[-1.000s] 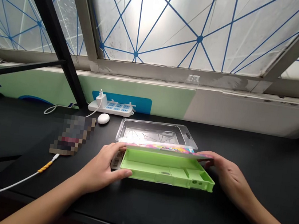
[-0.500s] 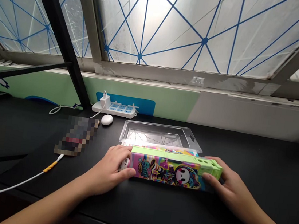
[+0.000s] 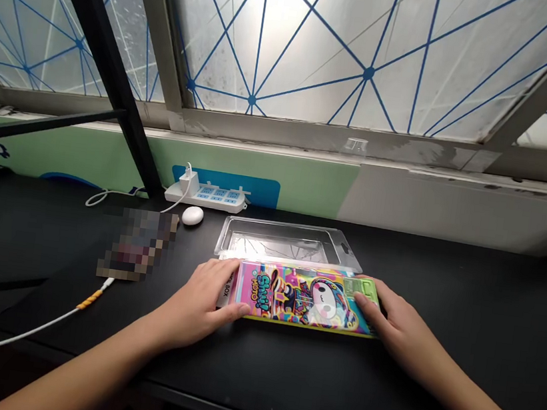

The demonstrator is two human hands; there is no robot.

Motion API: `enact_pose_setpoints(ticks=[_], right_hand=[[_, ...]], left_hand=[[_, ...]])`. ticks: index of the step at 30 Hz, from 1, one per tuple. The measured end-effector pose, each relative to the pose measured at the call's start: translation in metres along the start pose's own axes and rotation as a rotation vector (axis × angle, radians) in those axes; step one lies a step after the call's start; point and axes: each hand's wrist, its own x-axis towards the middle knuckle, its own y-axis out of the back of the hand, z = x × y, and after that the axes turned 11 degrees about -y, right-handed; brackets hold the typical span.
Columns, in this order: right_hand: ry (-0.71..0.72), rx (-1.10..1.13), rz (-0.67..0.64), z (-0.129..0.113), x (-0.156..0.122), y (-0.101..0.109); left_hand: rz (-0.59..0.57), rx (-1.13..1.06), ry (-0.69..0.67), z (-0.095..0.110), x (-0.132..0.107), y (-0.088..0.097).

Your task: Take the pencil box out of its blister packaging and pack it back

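- The pencil case has dropped from tilted up on its long edge to lying flat, printed lid facing up.
- The plastic pencil case [image 3: 304, 297] is a long, shallow rectangle with a glossy, neon cartoon-printed lid and a lime-green corner showing at the far right.
- Left hand [image 3: 194, 305]: open, fingers loosely spread over the left end, thumb resting on the near edge, no tight grip.
- Right hand [image 3: 401, 327]: also open, fingers lying across the right end, pressing lightly on the lid's corner.
- A printed card [image 3: 224, 296] with "BOX" lettering pokes out under the left end, right beside the left hand.
- Just behind the case sits a clear plastic blister tray [image 3: 279, 241], thin, shiny, rectangular and hollow, nearly touching the case's far edge.
- The case lies on a matte black surface [image 3: 482, 306], which runs on well past the right hand, with more of it in front of the case.
- Farther left, a white power strip [image 3: 206, 197] and a smooth white oval object [image 3: 192, 215] sit near the wall.
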Motion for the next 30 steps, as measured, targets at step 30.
enact_pose_setpoints(ticks=[30], right_hand=[[0.516, -0.476, 0.218, -0.059, 0.002, -0.038]], left_hand=[[0.086, -0.080, 0.066, -0.009, -0.003, 0.000]])
